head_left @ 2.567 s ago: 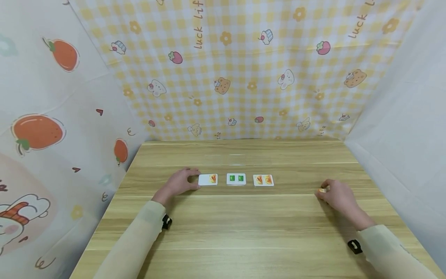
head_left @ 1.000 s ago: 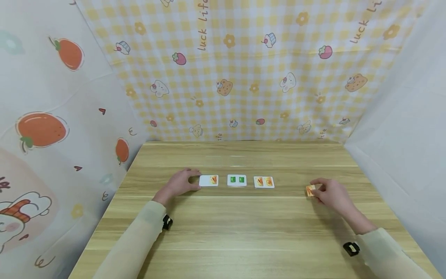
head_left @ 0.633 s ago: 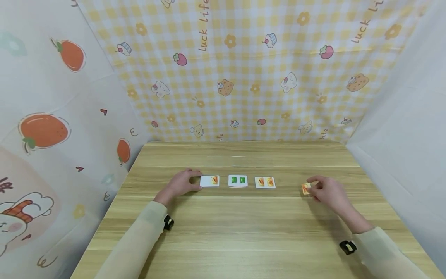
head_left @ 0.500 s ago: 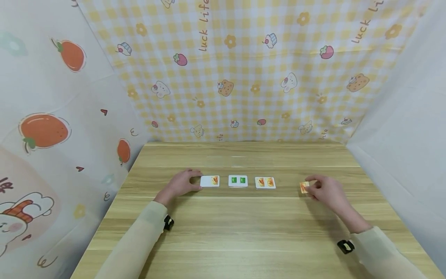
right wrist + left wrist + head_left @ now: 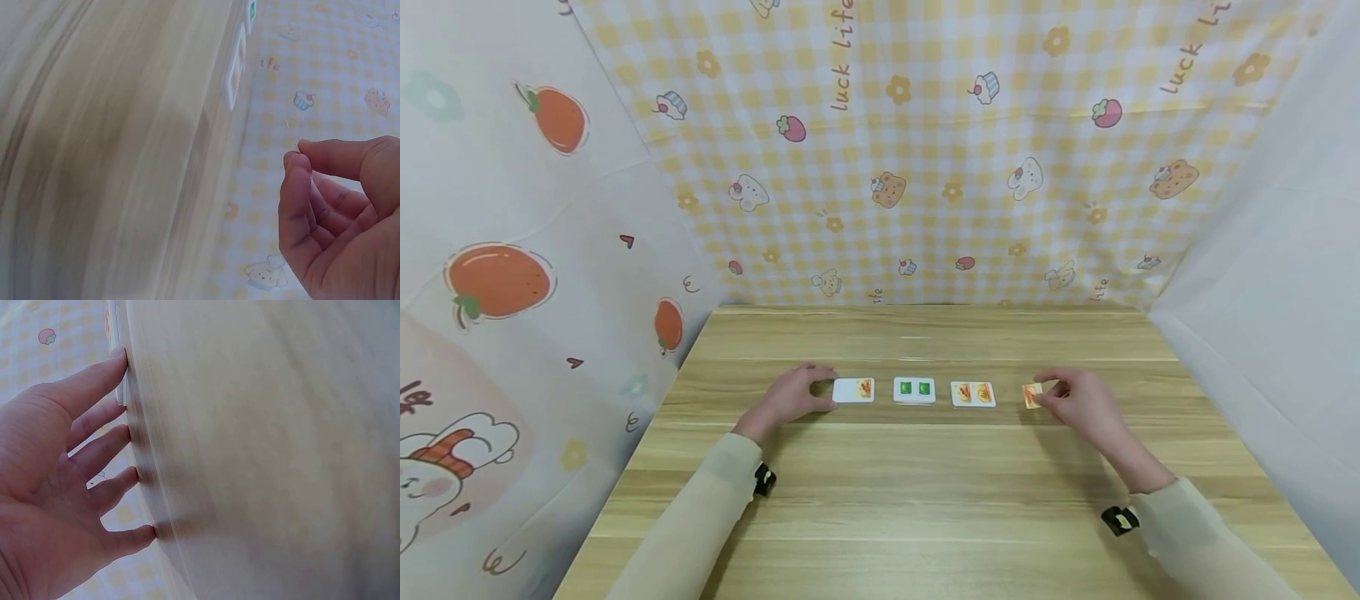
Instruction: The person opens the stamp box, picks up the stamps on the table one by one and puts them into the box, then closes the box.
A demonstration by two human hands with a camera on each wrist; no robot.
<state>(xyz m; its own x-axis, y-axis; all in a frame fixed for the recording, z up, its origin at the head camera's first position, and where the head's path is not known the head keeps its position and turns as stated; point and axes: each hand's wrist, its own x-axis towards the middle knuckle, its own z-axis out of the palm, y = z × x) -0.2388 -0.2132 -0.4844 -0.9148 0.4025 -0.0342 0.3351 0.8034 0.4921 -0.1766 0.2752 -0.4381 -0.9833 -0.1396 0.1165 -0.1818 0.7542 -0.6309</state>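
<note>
My left hand [image 5: 792,394] rests at the left end of a white card [image 5: 844,390] with one orange food picture at its right half. In the left wrist view, the thumb of the left hand [image 5: 47,462] touches the card's edge, and the spread fingertips meet the table. My right hand [image 5: 1078,400] pinches a small square orange picture tile [image 5: 1031,395] between thumb and fingers, just right of the row of cards. In the right wrist view, that tile is edge-on and hardly seen beyond the fingertips of the right hand [image 5: 337,212].
A card with two green pictures [image 5: 914,390] lies to the right of the white card. Farther right is a card with two orange pictures [image 5: 973,394]. All lie on the wooden table [image 5: 880,500], backed by a checked cloth [image 5: 925,167].
My right hand has carried the small orange tile leftward from the table's right side, toward the row of cards. The tile's face has turned into view. My left hand has stayed by the white card.
</note>
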